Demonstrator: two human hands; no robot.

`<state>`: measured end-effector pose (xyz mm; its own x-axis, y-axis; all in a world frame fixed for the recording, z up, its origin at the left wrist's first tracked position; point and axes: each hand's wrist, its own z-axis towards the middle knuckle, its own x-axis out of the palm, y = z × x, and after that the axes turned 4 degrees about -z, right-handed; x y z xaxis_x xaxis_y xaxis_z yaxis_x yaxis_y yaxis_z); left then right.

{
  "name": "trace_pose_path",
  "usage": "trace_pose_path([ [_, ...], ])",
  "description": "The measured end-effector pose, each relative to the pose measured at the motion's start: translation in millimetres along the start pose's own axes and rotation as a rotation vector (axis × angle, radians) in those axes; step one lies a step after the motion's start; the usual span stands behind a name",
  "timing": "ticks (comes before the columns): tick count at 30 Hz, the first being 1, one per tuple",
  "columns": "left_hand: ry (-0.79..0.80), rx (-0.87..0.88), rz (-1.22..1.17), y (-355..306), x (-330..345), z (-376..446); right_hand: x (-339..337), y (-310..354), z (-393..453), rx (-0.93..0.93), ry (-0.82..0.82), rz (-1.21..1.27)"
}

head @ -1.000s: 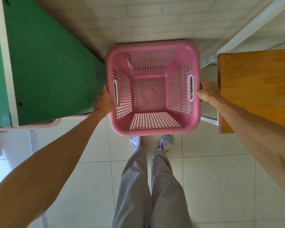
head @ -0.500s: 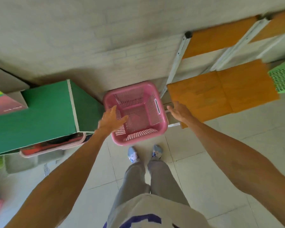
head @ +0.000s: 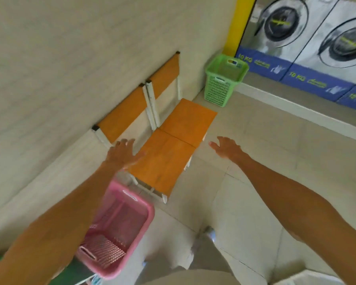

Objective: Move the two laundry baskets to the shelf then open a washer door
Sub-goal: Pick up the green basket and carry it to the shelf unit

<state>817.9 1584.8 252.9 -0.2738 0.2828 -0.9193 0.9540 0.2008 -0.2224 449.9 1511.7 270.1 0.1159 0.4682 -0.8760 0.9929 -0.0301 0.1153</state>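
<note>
Room: tiled floor (head: 255,161), washers (head: 284,23) beyond the fingertips.
Left hand (head: 121,154): fingers spread, empty; pink basket (head: 119,229) beneath the forearm.
Right hand (head: 226,148): fingers spread, empty; green basket (head: 222,83) well ahead.

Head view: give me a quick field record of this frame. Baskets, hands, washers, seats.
pink basket: on floor by wall, empty, partly hidden by left arm
green basket: on floor in corner beside washers, upright
left hand: open, empty, over the chairs
right hand: open, empty, above floor
chairs: two orange seats side by side against wall
washers: front-loaders, both visible doors shut
shelf: not identifiable in view
</note>
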Motion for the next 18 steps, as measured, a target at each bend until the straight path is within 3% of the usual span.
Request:
trace_pose_path([
  [11, 0.087, 0.319, 0.083, -314.7, 7.5, 141.0, -102.8, -285.9, 49.7, 0.262, -0.106, 0.089],
  [18, 0.071, 0.418, 0.097, -435.1, 4.1, 217.3, -145.7, -394.5, 104.2, 0.316, -0.123, 0.073],
])
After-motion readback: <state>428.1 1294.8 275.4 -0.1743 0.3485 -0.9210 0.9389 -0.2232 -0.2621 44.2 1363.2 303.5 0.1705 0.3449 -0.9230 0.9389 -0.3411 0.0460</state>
